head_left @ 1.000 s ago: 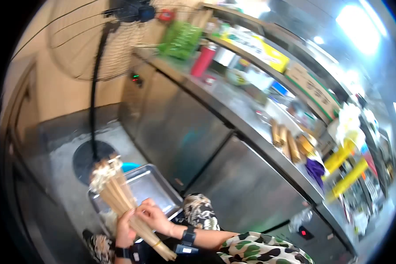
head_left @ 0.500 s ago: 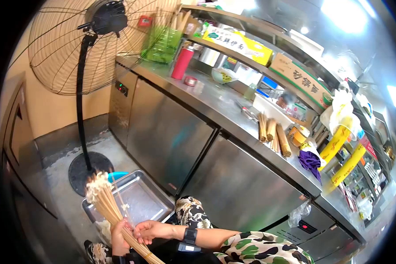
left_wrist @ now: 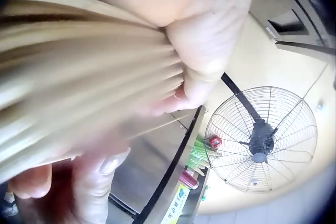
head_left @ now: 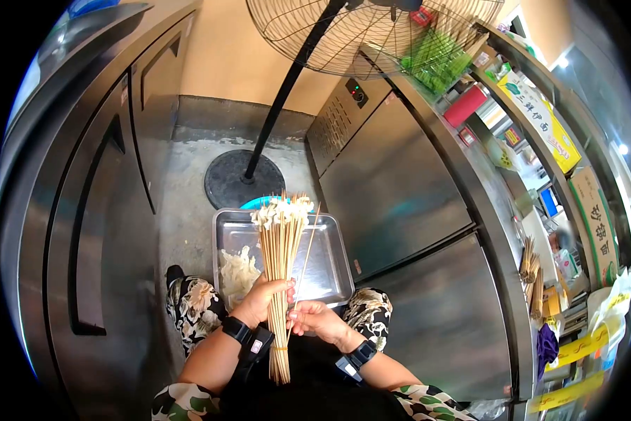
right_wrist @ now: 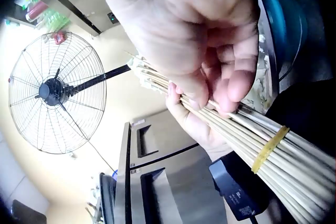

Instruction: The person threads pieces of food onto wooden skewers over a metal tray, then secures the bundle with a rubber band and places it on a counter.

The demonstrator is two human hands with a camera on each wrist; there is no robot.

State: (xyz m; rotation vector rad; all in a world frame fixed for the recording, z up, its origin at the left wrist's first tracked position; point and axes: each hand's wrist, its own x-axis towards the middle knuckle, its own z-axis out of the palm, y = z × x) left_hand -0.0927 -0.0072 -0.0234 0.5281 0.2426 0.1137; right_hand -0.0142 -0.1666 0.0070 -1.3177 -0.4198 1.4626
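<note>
My left hand (head_left: 259,298) grips a thick bundle of thin wooden skewers (head_left: 279,259) around its middle. White, folded food pieces (head_left: 285,210) cluster near the skewers' upper ends. Lower down, a yellow rubber band (right_wrist: 270,149) circles the bundle. Beside it on the right, my right hand (head_left: 319,321) pinches a single skewer (head_left: 307,256) between thumb and fingers, its tip leaning away from the bundle. Behind the hands lies a metal tray (head_left: 336,263), with a heap of pale, thin food pieces (head_left: 238,270) at its left side.
A black stand fan (head_left: 256,140) rises from the floor behind the tray, a blue rim (head_left: 263,201) near its base. Steel cabinets (head_left: 112,210) flank both sides. The right counter carries a red bottle (head_left: 466,105), more skewer bundles (head_left: 531,274) and a purple cloth (head_left: 547,345).
The head view has swung left and down, so the bundle now appears upright and central. The single skewer has tilted to the bundle's right; the pale bit formerly near my right hand no longer shows there.
</note>
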